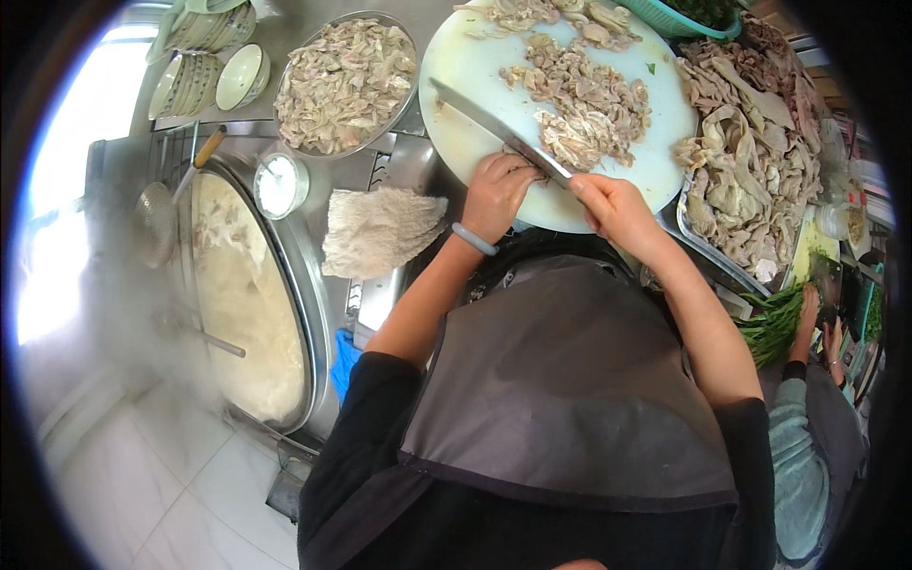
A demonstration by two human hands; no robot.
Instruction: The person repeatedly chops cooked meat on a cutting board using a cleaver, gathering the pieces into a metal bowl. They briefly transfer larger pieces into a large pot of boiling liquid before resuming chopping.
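My right hand (616, 206) grips a cleaver (499, 130) whose long blade lies slantwise over a round white cutting board (463, 142). Just left of the blade's near part, my left hand (502, 189) has its fingers bent down on a small dark piece of meat at the board's near edge; most of that piece is hidden. A grey bangle circles my left wrist. Sliced cooked meat, perhaps offal (591, 107), is heaped on the board beyond the cleaver, and larger pieces (598, 25) lie at its far side.
Left are a steaming pot of pale broth (249, 299), a skimmer (157, 221), a bowl of white powder (280, 187), a folded cloth (381, 231), stacked bowls (187, 85) and a bowl of sliced meat (345, 85). A heaped meat tray (748, 164) stands right; beyond, a co-worker's hand (809, 306) touches greens (769, 324).
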